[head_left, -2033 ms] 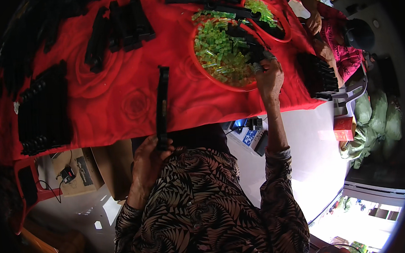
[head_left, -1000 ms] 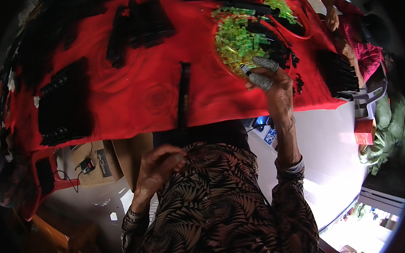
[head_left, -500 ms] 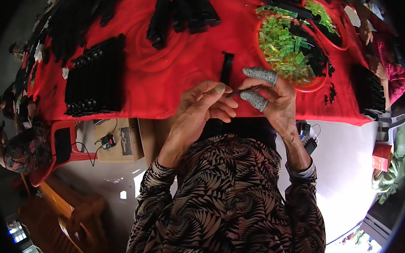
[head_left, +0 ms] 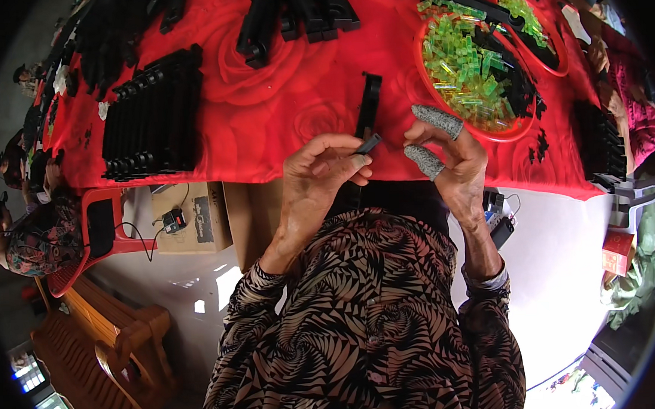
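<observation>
My left hand (head_left: pixel 317 164) is closed in a pinch on a small dark grey rectangular piece (head_left: pixel 368 143), held out between thumb and fingers at the table's near edge. Across from it is my right hand (head_left: pixel 456 155), apart from the piece. Grey knitted sleeves cover two of its digits; those are spread, and I see nothing between them. Just beyond my left fingers a narrow black plastic strip (head_left: pixel 369 101) lies on the red cloth. A red-rimmed basket (head_left: pixel 514 134) holding green-yellow translucent pieces (head_left: pixel 461 65) and small black parts stands beyond my right hand.
A row of black plastic bars (head_left: pixel 153 114) lies on the left, more black bars (head_left: pixel 319 10) at the far middle. A second red basket (head_left: pixel 557 69) is at far right, beside stacked black parts (head_left: pixel 601 143). People sit at both sides. A red chair (head_left: pixel 120 240) and cardboard box (head_left: pixel 202 231) stand below left.
My hands have drawn apart, the right one moving right. The small dark piece, earlier between both hands, is now in my left fingers, tilted upward. The view has shifted slightly.
</observation>
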{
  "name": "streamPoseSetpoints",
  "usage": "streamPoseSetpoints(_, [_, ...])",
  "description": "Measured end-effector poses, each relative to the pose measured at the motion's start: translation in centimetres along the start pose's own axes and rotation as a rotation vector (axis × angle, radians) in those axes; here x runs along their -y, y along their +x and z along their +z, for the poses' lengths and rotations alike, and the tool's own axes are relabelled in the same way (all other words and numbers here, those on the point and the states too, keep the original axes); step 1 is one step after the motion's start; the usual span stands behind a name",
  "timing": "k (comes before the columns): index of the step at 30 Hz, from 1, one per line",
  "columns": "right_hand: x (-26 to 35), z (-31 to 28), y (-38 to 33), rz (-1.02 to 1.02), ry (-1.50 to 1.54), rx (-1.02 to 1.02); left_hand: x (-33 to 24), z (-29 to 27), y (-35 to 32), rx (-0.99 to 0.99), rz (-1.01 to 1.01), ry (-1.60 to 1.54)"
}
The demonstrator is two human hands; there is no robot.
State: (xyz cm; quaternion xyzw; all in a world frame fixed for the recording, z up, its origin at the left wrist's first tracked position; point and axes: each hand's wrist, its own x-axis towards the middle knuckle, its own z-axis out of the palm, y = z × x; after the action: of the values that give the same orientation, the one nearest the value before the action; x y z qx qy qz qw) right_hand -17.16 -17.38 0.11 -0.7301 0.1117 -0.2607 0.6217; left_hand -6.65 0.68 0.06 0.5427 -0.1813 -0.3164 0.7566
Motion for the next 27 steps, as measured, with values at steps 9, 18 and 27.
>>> streamPoseSetpoints(9, [0.4, 1.0, 0.2, -0.093, -0.089, 0.041, 1.0, 0.6, -0.5, -0.011, 0.105, 0.119])
streamPoseSetpoints(18, [0.3, 1.0, -0.3, -0.104, -0.100, 0.098, 1.8, 0.4, -0.8, 0.002, 0.169, 0.318])
streamPoseSetpoints(27, [0.4, 1.4, -0.7, -0.093, -0.074, 0.113, 2.2, 0.5, -1.1, -0.073, 0.225, 0.384])
